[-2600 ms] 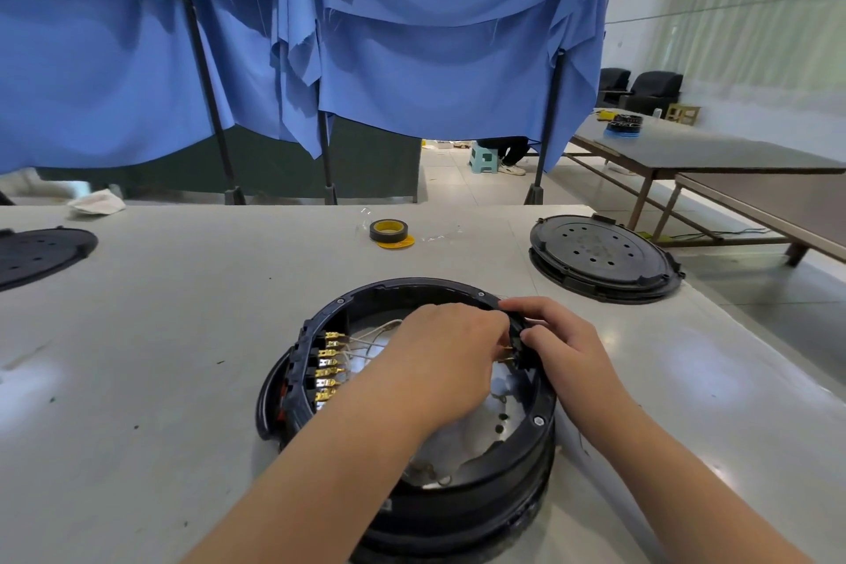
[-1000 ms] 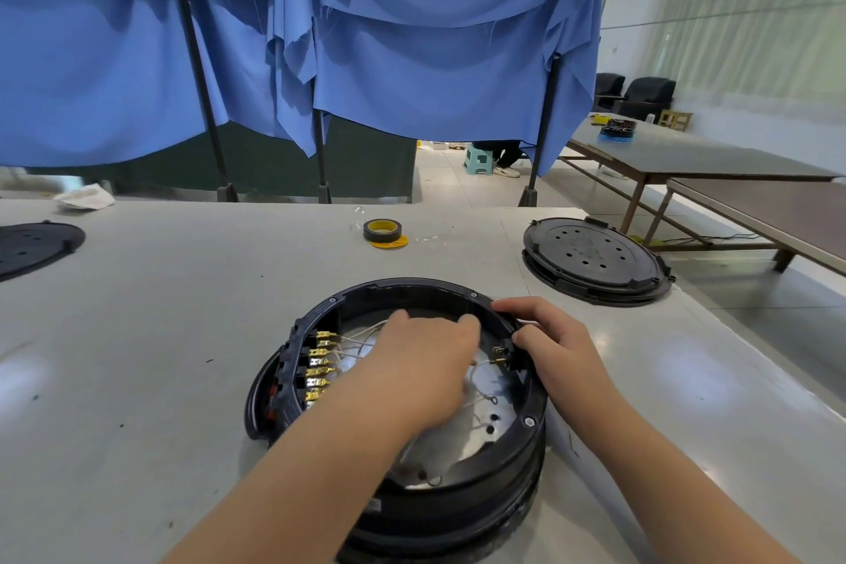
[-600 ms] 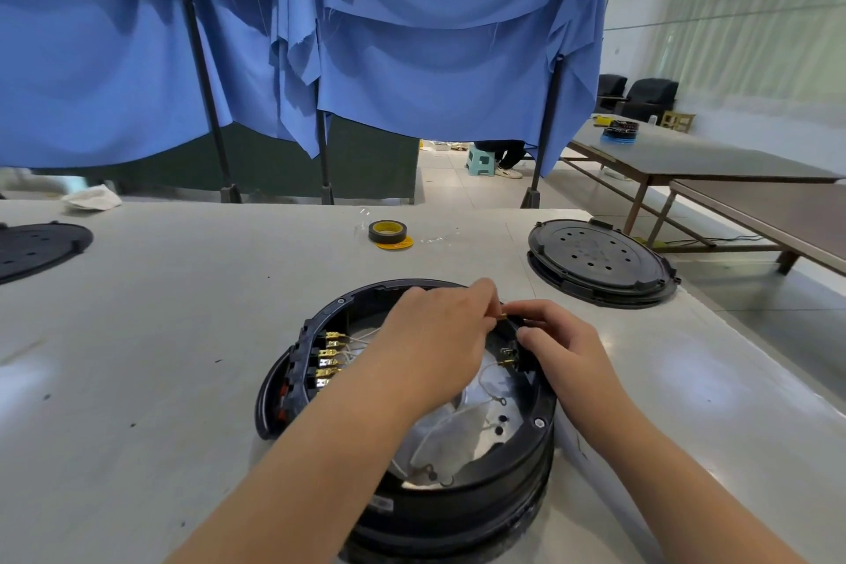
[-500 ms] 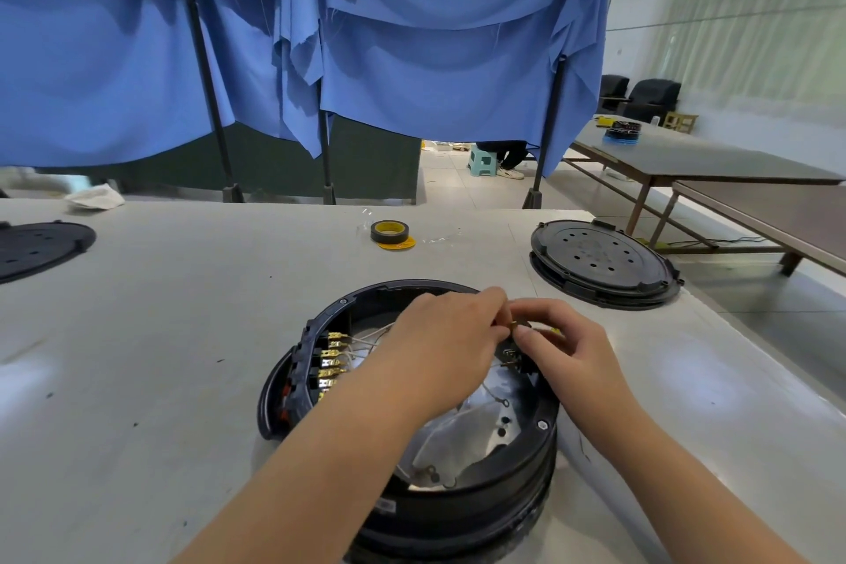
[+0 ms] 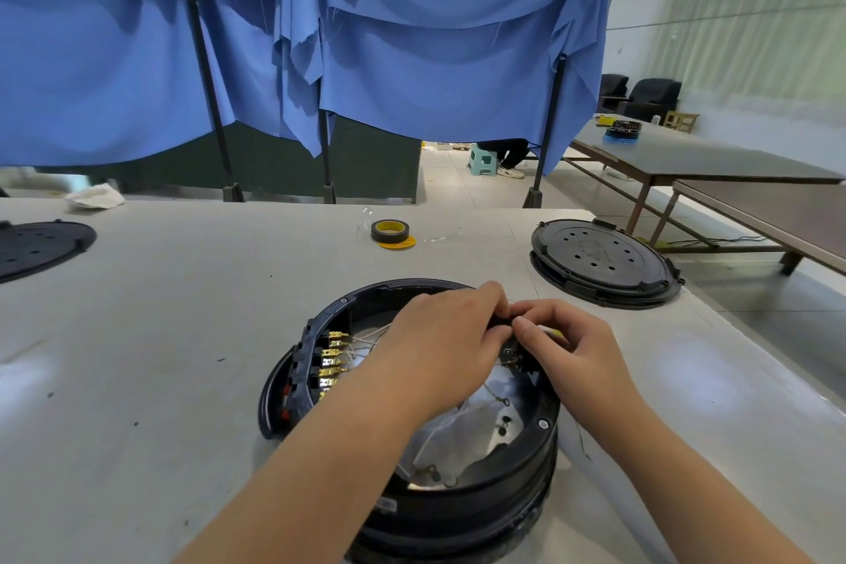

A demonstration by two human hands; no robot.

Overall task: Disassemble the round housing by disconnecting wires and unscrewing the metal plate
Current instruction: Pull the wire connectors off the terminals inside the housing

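Observation:
A round black housing (image 5: 462, 504) stands on the white table in front of me, open at the top. Inside lie a shiny metal plate (image 5: 496, 430), thin pale wires (image 5: 366, 341) and a row of brass terminals (image 5: 332, 359) along the left wall. My left hand (image 5: 444, 353) reaches across the housing, and its fingertips pinch a small black connector at the far right rim. My right hand (image 5: 572, 350) meets it there, its curled fingers pinching the same connector. What the fingertips hold is mostly hidden.
A black round lid (image 5: 602, 261) lies at the right rear of the table (image 5: 160, 311), another black lid (image 5: 39, 243) at the far left. A roll of black and yellow tape (image 5: 390, 231) sits behind the housing. Blue cloth hangs beyond the table edge.
My left hand rose from inside the housing toward the far right rim, and both hands closed together on the connector there. The housing has not moved.

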